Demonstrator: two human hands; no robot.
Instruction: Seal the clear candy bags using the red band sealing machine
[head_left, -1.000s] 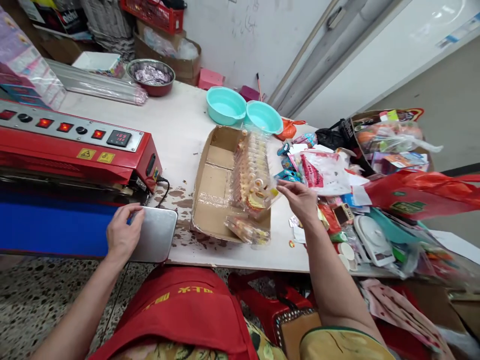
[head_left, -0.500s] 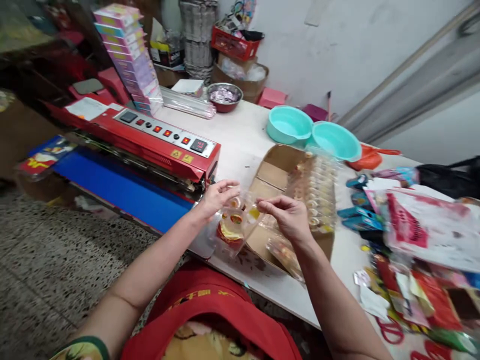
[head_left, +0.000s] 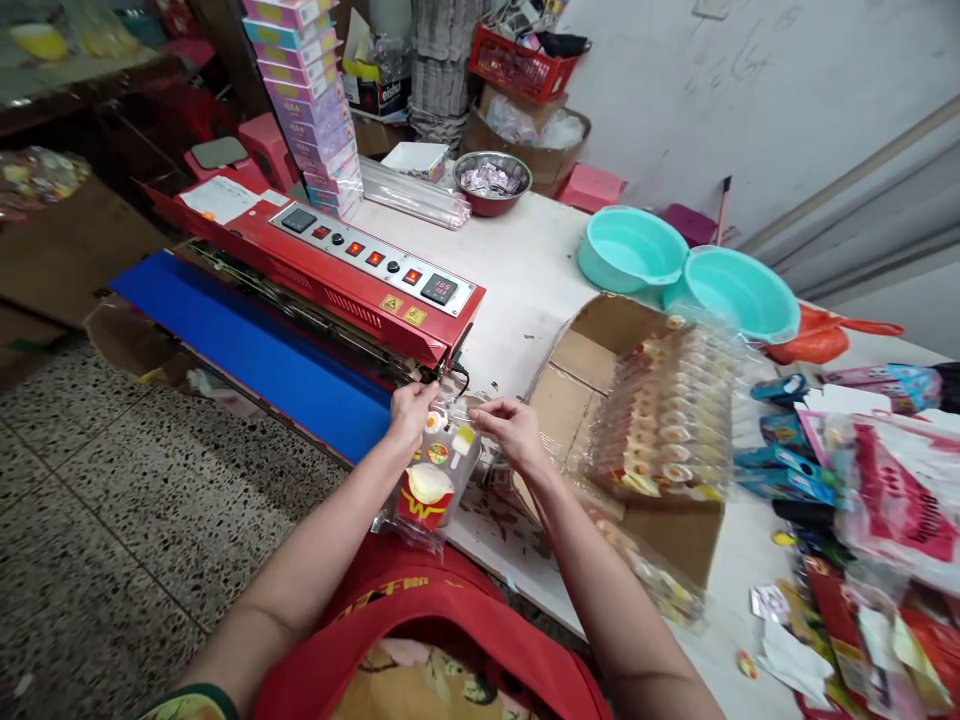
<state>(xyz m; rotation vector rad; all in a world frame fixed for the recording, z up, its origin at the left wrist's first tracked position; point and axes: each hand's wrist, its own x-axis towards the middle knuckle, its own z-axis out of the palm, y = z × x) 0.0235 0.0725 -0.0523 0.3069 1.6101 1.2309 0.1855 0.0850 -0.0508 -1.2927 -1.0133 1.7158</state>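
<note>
Fingers clamped along its upper edge, the left hand (head_left: 414,408) and right hand (head_left: 511,428) hold a clear plastic bag (head_left: 454,488) of red, yellow and white pieces (head_left: 425,498) beside a long red metal machine (head_left: 352,285). A loosened pinch could drop it; uneven pulling could crease its top.

The machine (head_left: 360,288) is cased in red, its belt (head_left: 255,350) coloured blue. In the clear bag (head_left: 456,468), a red carton (head_left: 424,508) is marked in yellow. The red apron (head_left: 465,610) is lettered in yellow. The floor (head_left: 112,580) is speckled dark on pale grey.
</note>
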